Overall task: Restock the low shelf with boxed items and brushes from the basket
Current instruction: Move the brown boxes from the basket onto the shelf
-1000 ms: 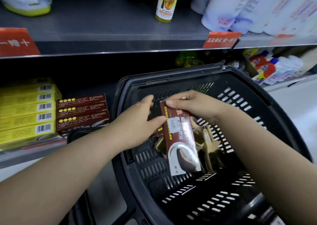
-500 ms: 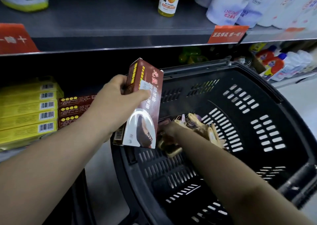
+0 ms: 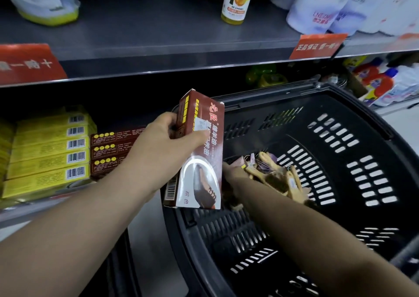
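My left hand (image 3: pixel 163 147) grips a brown shoe-polish box (image 3: pixel 201 160) upright above the left rim of the black basket (image 3: pixel 340 119). My right hand (image 3: pixel 233 174) reaches down into the basket among several wooden brushes (image 3: pixel 278 178) and a small brown box (image 3: pixel 239 161); its fingers are mostly hidden behind the held box, so its grip is unclear. On the low shelf (image 3: pixel 22 212) to the left lie stacked brown boxes (image 3: pixel 111 149) beside stacked yellow boxes (image 3: pixel 49 151).
An upper shelf (image 3: pixel 158 47) overhangs the low one, carrying bottles and red price tags (image 3: pixel 317 46). More bottles (image 3: pixel 381 83) stand at the right, behind the basket. Grey floor shows between basket and low shelf.
My left hand took the brown box from both hands and lifted it up and left out of the basket. My right hand went back down among the brushes.
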Action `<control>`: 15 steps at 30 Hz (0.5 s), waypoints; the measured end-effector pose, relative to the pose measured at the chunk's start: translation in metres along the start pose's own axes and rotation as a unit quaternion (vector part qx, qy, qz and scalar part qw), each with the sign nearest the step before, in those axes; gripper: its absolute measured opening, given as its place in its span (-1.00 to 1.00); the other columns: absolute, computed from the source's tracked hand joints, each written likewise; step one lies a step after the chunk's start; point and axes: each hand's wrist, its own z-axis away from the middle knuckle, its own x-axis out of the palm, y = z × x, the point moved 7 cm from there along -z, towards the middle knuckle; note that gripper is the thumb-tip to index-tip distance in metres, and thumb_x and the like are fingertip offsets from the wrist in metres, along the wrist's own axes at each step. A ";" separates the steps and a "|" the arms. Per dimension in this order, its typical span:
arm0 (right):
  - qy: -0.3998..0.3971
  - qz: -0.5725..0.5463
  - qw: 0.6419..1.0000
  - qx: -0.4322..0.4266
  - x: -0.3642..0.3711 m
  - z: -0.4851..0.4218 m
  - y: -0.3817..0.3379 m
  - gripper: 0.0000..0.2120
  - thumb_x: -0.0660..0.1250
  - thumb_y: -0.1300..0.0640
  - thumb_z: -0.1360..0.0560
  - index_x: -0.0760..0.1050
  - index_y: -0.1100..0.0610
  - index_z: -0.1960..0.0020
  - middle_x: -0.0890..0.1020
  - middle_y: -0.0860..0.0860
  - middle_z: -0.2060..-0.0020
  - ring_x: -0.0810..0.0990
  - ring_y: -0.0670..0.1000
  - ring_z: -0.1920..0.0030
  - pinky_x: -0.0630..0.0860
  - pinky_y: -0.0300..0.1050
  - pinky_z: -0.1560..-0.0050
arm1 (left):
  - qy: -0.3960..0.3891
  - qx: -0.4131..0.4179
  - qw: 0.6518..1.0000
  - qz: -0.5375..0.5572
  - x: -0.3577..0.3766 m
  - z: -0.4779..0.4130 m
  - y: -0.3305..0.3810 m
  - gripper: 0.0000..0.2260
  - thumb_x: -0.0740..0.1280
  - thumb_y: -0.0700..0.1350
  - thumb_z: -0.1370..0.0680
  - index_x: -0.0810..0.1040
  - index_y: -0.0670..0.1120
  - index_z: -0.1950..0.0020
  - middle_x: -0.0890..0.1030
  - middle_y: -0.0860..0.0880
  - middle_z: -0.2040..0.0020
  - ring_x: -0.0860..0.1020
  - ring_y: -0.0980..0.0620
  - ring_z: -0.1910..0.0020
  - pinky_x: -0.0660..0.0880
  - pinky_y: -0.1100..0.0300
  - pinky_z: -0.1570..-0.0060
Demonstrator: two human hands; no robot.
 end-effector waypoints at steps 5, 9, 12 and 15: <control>-0.044 0.009 0.994 -0.103 -0.057 0.096 -0.049 -0.70 0.30 -0.06 -0.45 0.57 0.17 0.02 0.71 0.07 0.24 0.66 0.06 0.28 0.56 -0.15 0.29 | 0.018 -0.010 1.000 0.002 -0.004 0.005 -0.003 -0.78 0.37 0.11 -0.44 0.40 0.08 0.04 0.63 0.06 0.12 0.63 0.12 0.24 0.47 0.21 0.34; -0.038 0.060 0.960 -0.272 -0.066 0.190 -0.099 -0.81 0.26 -0.06 -0.46 0.59 -0.02 0.05 0.71 0.01 0.21 0.68 0.01 0.27 0.59 -0.14 0.26 | 0.024 -0.026 0.999 0.029 -0.007 0.015 -0.008 -0.68 0.36 0.10 -0.48 0.33 0.00 -0.07 0.61 0.03 0.13 0.61 0.14 0.28 0.43 0.25 0.40; -0.013 0.162 0.908 -0.386 -0.042 0.242 -0.122 -0.80 0.24 -0.14 -0.44 0.50 -0.23 -0.05 0.68 -0.15 0.14 0.67 -0.10 0.15 0.59 -0.06 0.05 | 0.022 -0.026 0.998 0.060 -0.010 0.026 -0.013 -0.71 0.38 0.10 -0.47 0.33 0.04 -0.02 0.61 0.05 0.10 0.61 0.11 0.17 0.51 0.17 0.24; -0.066 0.194 0.889 -0.409 -0.001 0.267 -0.126 -0.72 0.21 -0.26 -0.42 0.37 -0.38 -0.13 0.64 -0.20 0.04 0.62 -0.14 0.01 0.54 0.01 -0.12 | 0.041 -0.029 0.993 0.111 -0.023 0.032 -0.018 -0.73 0.36 0.06 -0.50 0.35 0.02 -0.07 0.61 0.03 0.10 0.62 0.14 0.22 0.53 0.25 0.33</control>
